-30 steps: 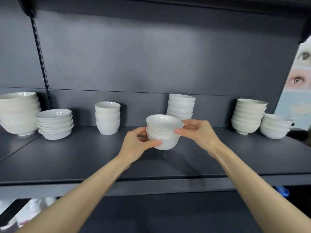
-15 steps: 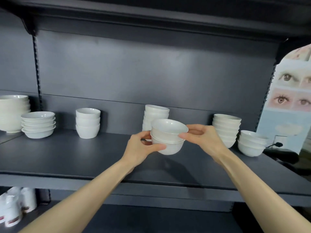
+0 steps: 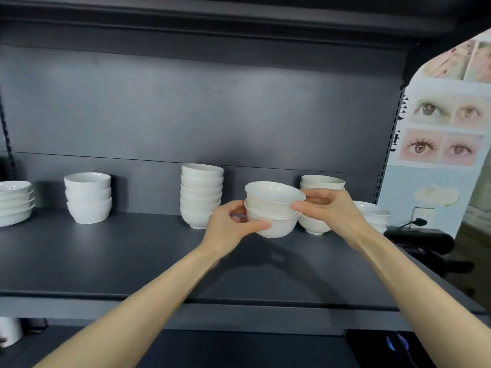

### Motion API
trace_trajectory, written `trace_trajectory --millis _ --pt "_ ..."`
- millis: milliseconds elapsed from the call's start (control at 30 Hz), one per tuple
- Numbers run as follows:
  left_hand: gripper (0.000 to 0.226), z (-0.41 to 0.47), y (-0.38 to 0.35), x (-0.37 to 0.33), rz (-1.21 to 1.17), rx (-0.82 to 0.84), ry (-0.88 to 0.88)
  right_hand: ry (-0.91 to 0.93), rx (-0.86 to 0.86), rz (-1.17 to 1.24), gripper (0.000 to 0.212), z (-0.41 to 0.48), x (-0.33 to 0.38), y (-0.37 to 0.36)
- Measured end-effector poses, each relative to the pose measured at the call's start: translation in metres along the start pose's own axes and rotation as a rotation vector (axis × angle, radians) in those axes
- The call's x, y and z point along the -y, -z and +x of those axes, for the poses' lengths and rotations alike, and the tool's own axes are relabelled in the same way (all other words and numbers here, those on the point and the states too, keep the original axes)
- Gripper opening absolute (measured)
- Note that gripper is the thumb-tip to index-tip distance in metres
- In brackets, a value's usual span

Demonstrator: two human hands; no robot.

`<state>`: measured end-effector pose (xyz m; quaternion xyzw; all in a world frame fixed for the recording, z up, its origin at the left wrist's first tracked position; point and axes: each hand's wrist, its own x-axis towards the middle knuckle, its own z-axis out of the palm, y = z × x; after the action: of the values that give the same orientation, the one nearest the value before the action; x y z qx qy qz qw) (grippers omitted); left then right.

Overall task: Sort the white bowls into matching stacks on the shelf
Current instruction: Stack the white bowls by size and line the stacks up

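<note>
I hold two nested white bowls in the air above the dark shelf. My left hand grips the lower bowl from the left, thumb under its side. My right hand pinches the rim of the upper bowl, which sits tilted in the lower one. Behind stand a tall stack of small bowls, a stack of rounder bowls partly hidden by my right hand, and a low stack at the far right. Further left are three deep bowls and a stack of shallow bowls.
The shelf's back panel is dark grey, and another shelf board hangs overhead. To the right is a poster with eyes and a black object past the shelf end. A lower shelf shows a white item at the left.
Both hands have carried the two nested bowls to the right along the shelf, and the view has turned right with them. The upper bowl now sits more tilted.
</note>
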<state>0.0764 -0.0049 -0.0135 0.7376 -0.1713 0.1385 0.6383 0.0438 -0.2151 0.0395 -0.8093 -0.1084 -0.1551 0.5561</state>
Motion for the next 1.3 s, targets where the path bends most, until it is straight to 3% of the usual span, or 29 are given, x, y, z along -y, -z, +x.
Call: trace_trajectory --millis 67,167,433,700,1000,1300 --pt "0.05 0.014 -0.013 0.004 -0.004 0.006 -0.002 -0.006 -0.016 -0.013 0.029 0.008 -0.006 0.013" --pt "0.051 0.033 -0.032 0.009 -0.003 0.013 -0.015 -0.003 -0.054 -0.013 0.02 0.019 -0.015 0.029" --pt "0.051 0.076 -0.086 0.005 -0.051 0.066 -0.041 0.009 -0.149 -0.054 0.037 0.042 -0.033 0.078" --pt "0.052 0.1 -0.179 -0.004 -0.068 0.08 -0.036 0.033 -0.206 -0.074 0.023 0.045 -0.058 0.16" --pt "0.046 0.115 -0.287 -0.001 -0.072 -0.018 -0.062 0.057 -0.154 -0.1 0.022 0.069 -0.107 0.253" --pt "0.056 0.134 -0.323 0.014 0.058 -0.081 -0.073 0.024 -0.053 -0.044 0.033 0.112 -0.153 0.282"
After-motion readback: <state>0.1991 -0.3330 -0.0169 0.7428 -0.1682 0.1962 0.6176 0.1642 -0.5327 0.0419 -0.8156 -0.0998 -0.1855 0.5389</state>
